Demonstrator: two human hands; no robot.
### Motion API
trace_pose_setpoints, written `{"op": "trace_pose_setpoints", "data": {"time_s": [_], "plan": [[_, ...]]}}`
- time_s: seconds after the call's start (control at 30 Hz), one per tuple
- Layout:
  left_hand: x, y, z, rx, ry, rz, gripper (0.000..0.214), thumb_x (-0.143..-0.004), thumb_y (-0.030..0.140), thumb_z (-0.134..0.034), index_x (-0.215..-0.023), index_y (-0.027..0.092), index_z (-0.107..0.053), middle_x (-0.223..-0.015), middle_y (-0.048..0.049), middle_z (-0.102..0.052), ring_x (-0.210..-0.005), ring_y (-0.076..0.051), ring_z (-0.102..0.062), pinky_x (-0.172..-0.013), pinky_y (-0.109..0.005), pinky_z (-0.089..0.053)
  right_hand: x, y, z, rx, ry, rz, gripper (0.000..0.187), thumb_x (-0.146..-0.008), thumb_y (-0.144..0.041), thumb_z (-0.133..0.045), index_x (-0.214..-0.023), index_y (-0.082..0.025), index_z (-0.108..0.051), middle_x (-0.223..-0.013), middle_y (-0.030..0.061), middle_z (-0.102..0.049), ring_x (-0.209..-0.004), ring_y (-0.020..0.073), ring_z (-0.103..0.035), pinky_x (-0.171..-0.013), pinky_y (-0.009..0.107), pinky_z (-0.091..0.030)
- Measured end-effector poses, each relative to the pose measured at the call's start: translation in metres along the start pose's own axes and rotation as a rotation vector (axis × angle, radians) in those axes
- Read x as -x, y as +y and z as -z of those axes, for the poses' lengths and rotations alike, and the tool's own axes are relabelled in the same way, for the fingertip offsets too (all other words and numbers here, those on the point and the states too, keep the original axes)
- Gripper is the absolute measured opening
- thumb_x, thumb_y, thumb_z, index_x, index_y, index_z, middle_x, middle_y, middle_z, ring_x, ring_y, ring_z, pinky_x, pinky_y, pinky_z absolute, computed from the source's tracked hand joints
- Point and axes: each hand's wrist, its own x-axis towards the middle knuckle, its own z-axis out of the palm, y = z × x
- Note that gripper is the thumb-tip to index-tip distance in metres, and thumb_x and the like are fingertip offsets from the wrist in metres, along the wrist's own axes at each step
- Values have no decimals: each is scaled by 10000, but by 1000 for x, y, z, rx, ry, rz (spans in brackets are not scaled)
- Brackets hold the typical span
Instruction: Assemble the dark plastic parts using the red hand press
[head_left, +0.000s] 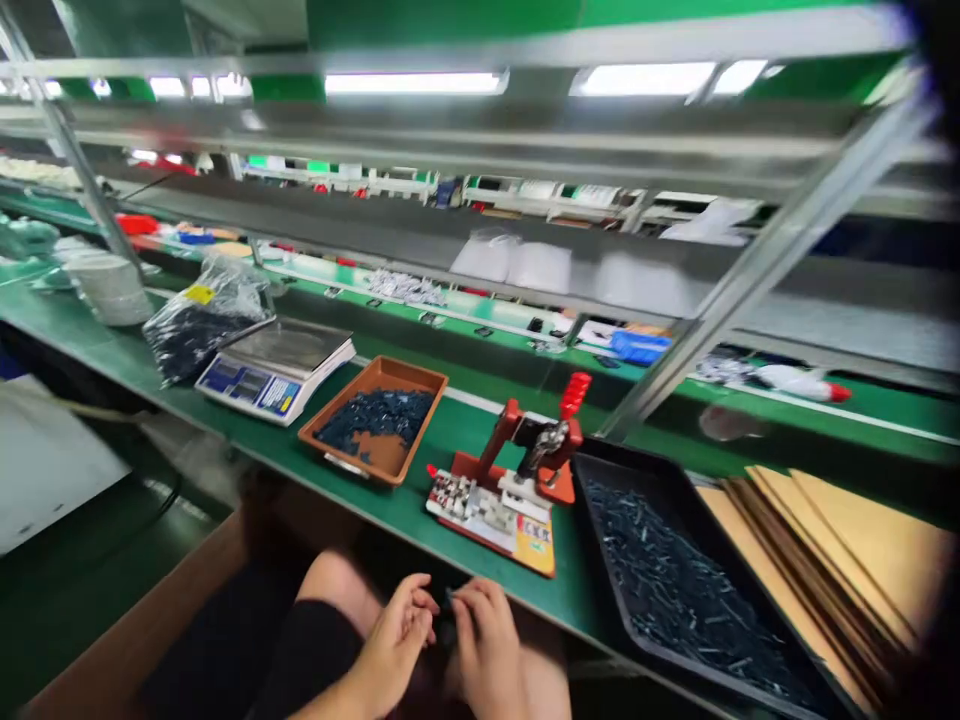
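Over my lap, just in front of the bench edge, my right hand (489, 640) pinches a small dark part (449, 596) between thumb and fingers. Only the tip of it shows, so its kind is unclear. Close beside it, my left hand (397, 635) is loosely curled, fingers somewhat apart, and nothing is visible in it. On the bench ahead stands a toggle-clamp fixture (502, 490) with a red handle. To its left is an orange-brown tray (439, 385) of small dark pieces; to its right, a black tray (592, 450) holds many thin dark strips.
A digital scale (277, 365) and a clear plastic bag (206, 315) of dark pieces stand further left. Cardboard sheets (840, 560) lie stacked at the right. Behind the bench runs a green conveyor (495, 365) with small parts, below a shelf on slanted metal posts (757, 265).
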Motion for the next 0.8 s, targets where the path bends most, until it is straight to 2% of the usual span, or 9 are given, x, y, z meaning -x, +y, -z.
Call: {"op": "trace_pose_setpoints", "data": {"time_s": [0.07, 0.17, 0.27, 0.37, 0.47, 0.57, 0.67, 0.73, 0.8], "plan": [[24, -1, 9, 73, -24, 129, 406, -933, 529, -516, -1130, 196, -638, -980, -76, -709, -888, -188, -660, -833, -324, -533, 31, -20, -30, -130, -154, -47, 227, -1015, -306, -470, -910, -226, -654, -924, 69, -602, -845, 203, -606, -756, 321, -514], [41, -9, 25, 128, 49, 260, 407, -870, 562, -594, -947, 166, -651, -801, -39, -678, -677, -146, -617, -641, -273, -503, 59, -36, -61, -273, -245, -170, 276, -1022, -325, -467, -843, -213, -645, -838, 45, -590, -770, 181, -595, -698, 292, -501], [56, -20, 42, 176, 37, 356, 451, -824, 575, -636, -942, 140, -659, -662, 1, -620, -505, -109, -539, -520, -253, -450, 69, -37, -76, -363, -370, -206, 286, -1019, -344, -483, -842, -214, -667, -836, 40, -609, -784, 177, -610, -722, 287, -505], [70, -27, 67, 153, 97, 364, 473, -812, 566, -649, -1003, 134, -673, -637, -2, -638, -517, -128, -582, -545, -267, -487, 74, -33, -81, -399, -468, -194, 247, -1024, -330, -453, -1054, -232, -678, -961, 58, -661, -894, 192, -644, -813, 309, -523], [77, -39, 112, 31, 320, 319, 483, -842, 579, -594, -1031, 141, -670, -611, -11, -650, -581, -168, -642, -616, -307, -542, 82, -24, -86, -276, -483, -229, 315, -957, -296, -537, -1257, -232, -610, -1179, 104, -647, -1078, 241, -629, -933, 370, -522], [77, -62, 175, -239, 565, 294, 484, -888, 571, -488, -1056, 151, -660, -749, -62, -715, -724, -219, -703, -751, -387, -582, 95, -9, -95, -109, -572, -267, 341, -852, -263, -637, -1188, -215, -663, -1218, 134, -641, -1160, 303, -601, -1022, 442, -487], [71, -82, 219, -503, 661, 344, 461, -854, 502, -528, -1103, 133, -648, -1084, -162, -728, -1025, -310, -697, -993, -526, -508, 106, 4, -102, -62, -714, -314, 233, -885, -301, -584, -1051, -204, -714, -1091, 133, -696, -1094, 309, -641, -1016, 457, -483], [68, -85, 218, -606, 600, 333, 472, -839, 449, -555, -1164, 115, -631, -1254, -199, -667, -1197, -340, -622, -1093, -556, -425, 111, 8, -104, -84, -801, -334, 276, -947, -346, -491, -979, -199, -722, -1013, 120, -713, -1024, 281, -670, -970, 422, -503], [68, -78, 189, -651, 432, 266, 451, -882, 412, -512, -1221, 133, -616, -1310, -179, -642, -1242, -306, -593, -1116, -520, -414, 113, 8, -102, -103, -823, -330, 334, -977, -384, -441, -951, -195, -715, -976, 108, -712, -985, 260, -676, -939, 393, -511]]}}
